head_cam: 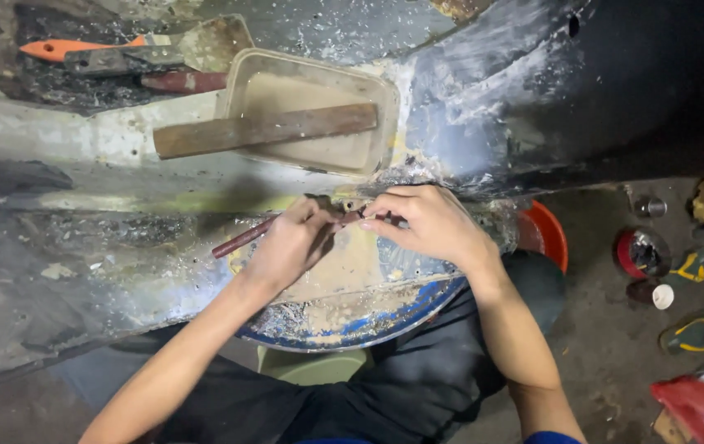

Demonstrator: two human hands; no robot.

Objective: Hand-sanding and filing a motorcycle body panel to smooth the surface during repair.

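My left hand (290, 245) grips a thin dark-red rod-like tool (241, 238) that runs from lower left up to a rough, filler-smeared spot on a bare metal car body panel (122, 263). My right hand (426, 220) pinches the tool's far end with its fingertips, close to a ragged hole in the panel. Both hands rest over a patch of beige filler with blue paint at its lower edge.
A beige plastic tray (385, 90) with a flat wooden stick (266, 129) across it sits on the panel behind my hands. Scrapers, one orange-handled (64, 49), lie at the back left. An orange bucket (551, 234), cans and sandals (691, 335) are on the floor at right.
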